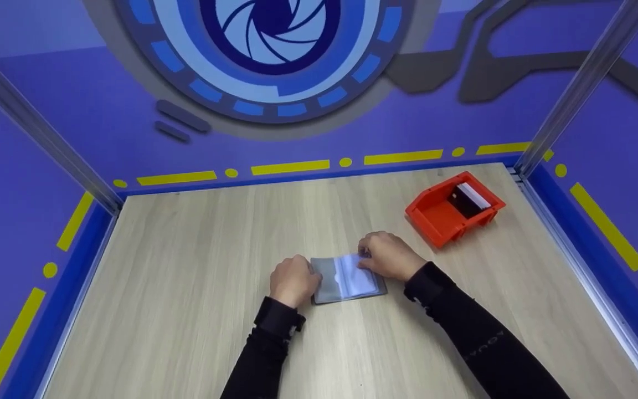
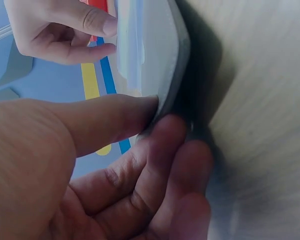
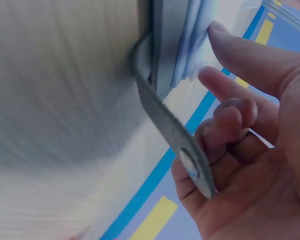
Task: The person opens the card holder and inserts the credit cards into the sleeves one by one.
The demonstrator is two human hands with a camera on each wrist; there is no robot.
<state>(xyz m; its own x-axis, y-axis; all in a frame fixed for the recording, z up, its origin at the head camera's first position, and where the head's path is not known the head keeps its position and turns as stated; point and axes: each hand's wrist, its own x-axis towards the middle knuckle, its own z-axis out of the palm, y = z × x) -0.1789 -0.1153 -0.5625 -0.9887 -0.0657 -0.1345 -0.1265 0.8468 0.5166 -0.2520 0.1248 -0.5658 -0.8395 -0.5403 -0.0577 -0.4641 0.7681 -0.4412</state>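
Note:
A grey card holder (image 1: 325,281) lies spread open on the table, with clear plastic sleeves (image 1: 359,280) on its right half. At its left edge my left hand (image 1: 294,280) pinches the cover between thumb and fingers, seen close in the left wrist view. My right hand (image 1: 390,256) is at the upper right of the sleeves; its thumb and index finger grip them near the edge. In the right wrist view a grey strap (image 3: 165,125) with a round metal snap (image 3: 189,163) sticks out from the holder, close to the curled fingers.
An orange-red open-front bin (image 1: 436,220) stands at the back right of the wooden table (image 1: 197,266). A dark, flat item with a white one (image 1: 474,195) leans inside its rear. Blue printed panels (image 1: 297,149) and metal posts (image 1: 568,83) enclose the table.

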